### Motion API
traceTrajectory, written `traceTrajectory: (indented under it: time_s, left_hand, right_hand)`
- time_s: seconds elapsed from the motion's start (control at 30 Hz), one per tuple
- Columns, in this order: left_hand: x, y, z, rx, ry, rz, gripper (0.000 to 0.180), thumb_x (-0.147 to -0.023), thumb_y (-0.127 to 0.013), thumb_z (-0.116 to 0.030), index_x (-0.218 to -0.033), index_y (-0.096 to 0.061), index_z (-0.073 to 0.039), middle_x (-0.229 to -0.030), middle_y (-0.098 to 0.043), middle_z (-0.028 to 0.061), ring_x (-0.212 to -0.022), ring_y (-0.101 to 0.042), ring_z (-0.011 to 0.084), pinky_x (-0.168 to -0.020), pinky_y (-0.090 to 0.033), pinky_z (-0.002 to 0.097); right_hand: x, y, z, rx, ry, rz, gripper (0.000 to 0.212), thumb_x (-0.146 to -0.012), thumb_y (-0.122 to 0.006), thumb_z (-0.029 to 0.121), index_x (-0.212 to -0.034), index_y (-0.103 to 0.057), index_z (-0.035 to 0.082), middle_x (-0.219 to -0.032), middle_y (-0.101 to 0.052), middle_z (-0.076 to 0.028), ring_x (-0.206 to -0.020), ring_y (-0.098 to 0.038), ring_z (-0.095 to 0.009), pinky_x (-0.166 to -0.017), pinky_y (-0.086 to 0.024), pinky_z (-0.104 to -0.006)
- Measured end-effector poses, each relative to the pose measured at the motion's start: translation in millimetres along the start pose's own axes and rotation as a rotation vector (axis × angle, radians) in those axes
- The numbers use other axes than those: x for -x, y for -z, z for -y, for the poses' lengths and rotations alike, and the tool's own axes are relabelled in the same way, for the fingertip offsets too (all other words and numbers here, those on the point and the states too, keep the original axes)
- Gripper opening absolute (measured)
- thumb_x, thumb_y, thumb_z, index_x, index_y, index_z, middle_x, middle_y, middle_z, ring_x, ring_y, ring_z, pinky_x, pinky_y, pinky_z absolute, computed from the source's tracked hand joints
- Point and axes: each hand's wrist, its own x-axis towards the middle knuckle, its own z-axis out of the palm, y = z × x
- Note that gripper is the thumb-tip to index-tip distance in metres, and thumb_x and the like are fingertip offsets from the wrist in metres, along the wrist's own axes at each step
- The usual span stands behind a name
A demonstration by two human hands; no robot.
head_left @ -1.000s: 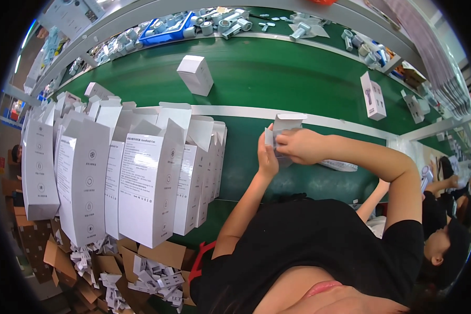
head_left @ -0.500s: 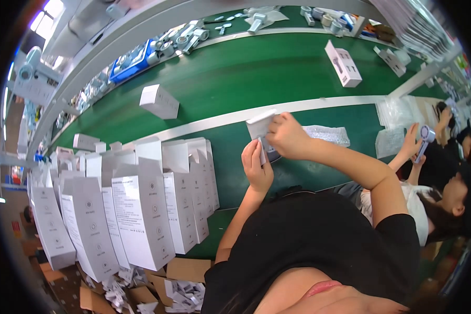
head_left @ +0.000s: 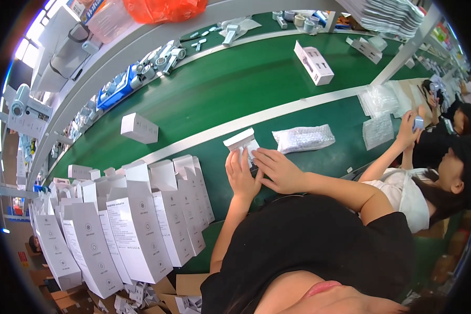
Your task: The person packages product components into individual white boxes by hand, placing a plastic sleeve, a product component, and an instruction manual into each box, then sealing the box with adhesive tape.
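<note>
In front of me is a small white box [head_left: 240, 138], tilted, with its top flap raised. My left hand [head_left: 242, 177] is closed around its near left side, fingers up along the front. My right hand [head_left: 278, 171] grips the same box from the right, with fingers fairly straight and the thumb lower down. Something dark shows between the hands; I cannot make it out. Just right of the box, a bubble-wrap pouch [head_left: 304, 138] lies on the green table [head_left: 329, 167].
Several tall white cartons [head_left: 141, 230] with raised flaps stand at the left. On the green belt [head_left: 220, 78] are a closed white box [head_left: 139, 128] and a printed box [head_left: 314, 64]. A blue tray [head_left: 118, 90] holds small devices. A co-worker [head_left: 403, 183] sits at the right.
My right hand has come down from the box's raised flap to its side, and its fingers have straightened. The box and both hands sit lower and farther left in view. The bubble-wrap pouch is now uncovered.
</note>
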Motion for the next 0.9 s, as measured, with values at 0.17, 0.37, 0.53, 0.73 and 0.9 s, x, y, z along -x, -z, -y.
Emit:
traceTrajectory:
  time_s: [0.17,0.37,0.53,0.73,0.9]
  left_hand:
    - [-9,13,5,-0.101,-0.061,0.183,0.055,-0.071,-0.066,-0.03,-0.119,-0.05,-0.008,-0.123,-0.041,0.0157,-0.114,-0.04,0.0322,-0.093,-0.036,0.0405]
    - [0,5,18,-0.015,-0.102,0.15,0.061,-0.066,-0.072,-0.027,-0.121,-0.05,-0.011,-0.123,-0.04,0.0162,-0.114,-0.039,0.0318,-0.093,-0.037,0.0387]
    - [7,-8,24,0.209,0.013,-0.065,0.077,-0.06,-0.077,-0.021,-0.127,-0.041,-0.006,-0.125,-0.039,0.0171,-0.116,-0.038,0.0316,-0.093,-0.038,0.0369]
    - [12,-20,40,0.529,0.267,0.003,0.096,-0.054,-0.08,-0.017,-0.133,-0.027,-0.001,-0.127,-0.038,0.0182,-0.117,-0.039,0.0318,-0.095,-0.037,0.0366]
    - [9,-18,49,0.557,0.313,0.216,0.101,-0.052,-0.081,-0.016,-0.133,-0.023,0.001,-0.127,-0.038,0.019,-0.116,-0.041,0.0316,-0.097,-0.036,0.0375]
  right_hand:
    - [-13,24,-14,-0.097,-0.015,0.113,0.045,-0.069,-0.063,0.011,-0.112,-0.05,0.003,-0.115,-0.049,-0.015,-0.103,-0.048,-0.03,-0.09,-0.038,-0.0386]
    - [-80,31,-26,-0.021,-0.059,-0.016,0.044,-0.069,-0.06,0.005,-0.113,-0.053,0.006,-0.115,-0.051,-0.014,-0.103,-0.05,-0.03,-0.086,-0.041,-0.0367]
    - [-40,5,-22,-0.065,0.067,0.335,0.05,-0.072,-0.06,0.011,-0.121,-0.046,0.006,-0.13,-0.038,-0.015,-0.112,-0.044,-0.03,-0.091,-0.038,-0.0397]
    - [-37,1,-10,0.156,0.235,0.336,0.049,-0.077,-0.057,0.019,-0.122,-0.044,0.005,-0.131,-0.034,-0.021,-0.115,-0.038,-0.035,-0.095,-0.031,-0.0452]
    - [-53,-6,-23,0.199,0.269,0.404,0.051,-0.079,-0.056,0.025,-0.124,-0.042,0.005,-0.13,-0.034,-0.021,-0.116,-0.037,-0.036,-0.093,-0.031,-0.0442]
